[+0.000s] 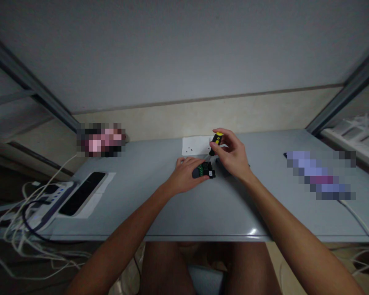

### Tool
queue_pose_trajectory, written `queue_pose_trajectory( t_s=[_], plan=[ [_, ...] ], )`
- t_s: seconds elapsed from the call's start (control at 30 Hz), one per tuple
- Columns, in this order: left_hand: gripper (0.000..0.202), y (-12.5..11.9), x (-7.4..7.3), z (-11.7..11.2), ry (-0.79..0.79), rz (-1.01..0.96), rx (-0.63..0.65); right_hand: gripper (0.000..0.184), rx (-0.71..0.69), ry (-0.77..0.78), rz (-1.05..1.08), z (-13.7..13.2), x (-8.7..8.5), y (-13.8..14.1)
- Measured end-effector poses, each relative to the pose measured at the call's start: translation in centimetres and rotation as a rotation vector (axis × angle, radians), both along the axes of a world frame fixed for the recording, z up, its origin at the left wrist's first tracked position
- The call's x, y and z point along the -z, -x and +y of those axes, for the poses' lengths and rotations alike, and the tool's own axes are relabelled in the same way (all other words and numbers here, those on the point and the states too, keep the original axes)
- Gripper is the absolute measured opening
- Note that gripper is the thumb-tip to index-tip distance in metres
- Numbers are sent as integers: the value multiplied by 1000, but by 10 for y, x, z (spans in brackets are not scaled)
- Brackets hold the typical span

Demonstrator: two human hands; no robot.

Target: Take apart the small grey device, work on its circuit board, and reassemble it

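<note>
My left hand [187, 174] is closed around a small black device [206, 170] and steadies it on the grey table. A green circuit board shows in the device's opened body. Between the thumb and fingers of my right hand [232, 151] is a screwdriver [216, 142] with a black and yellow handle. It tilts downward, and its shaft reaches into the device; the exact spot where the tip touches is too small to make out. Just behind lies a white sheet of paper [197, 145] with several tiny dark pieces on it, perhaps screws. Something dark is partly hidden beneath my right hand.
To the left, a black-screened phone [84, 192] lies on white paper beside a power strip [55, 205] with tangled cables [15, 229]. Blurred-out items [103, 140] stand at the back left, and another blurred object [318, 174] with a cable lies at the right. A wall rises behind the table.
</note>
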State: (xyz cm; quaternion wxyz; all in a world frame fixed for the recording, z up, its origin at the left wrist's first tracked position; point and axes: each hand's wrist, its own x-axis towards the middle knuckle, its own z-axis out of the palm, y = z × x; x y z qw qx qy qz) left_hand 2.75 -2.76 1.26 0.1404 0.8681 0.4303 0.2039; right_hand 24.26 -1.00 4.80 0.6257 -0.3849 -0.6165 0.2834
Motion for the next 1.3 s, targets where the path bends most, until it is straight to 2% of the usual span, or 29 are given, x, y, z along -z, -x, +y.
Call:
queue_pose_trajectory(
  t_s=[0.23,0.5,0.87,1.1,1.3],
  plan=[
    [55,0,2,1,-19,-9,5,40,-18,20,1,2,1,-3],
    [56,0,1,0,-25,-23,-5,38,-134,43,24,5,-1,-7],
    [56,1,1,1,-21,-11,7,39,-70,4,11,2,0,-1],
    [53,0,0,1,-28,-25,3,38,-169,34,33,1,-2,-3],
    [53,0,-2,0,-24,-22,14,38,-164,41,39,1,-3,-3]
  ],
)
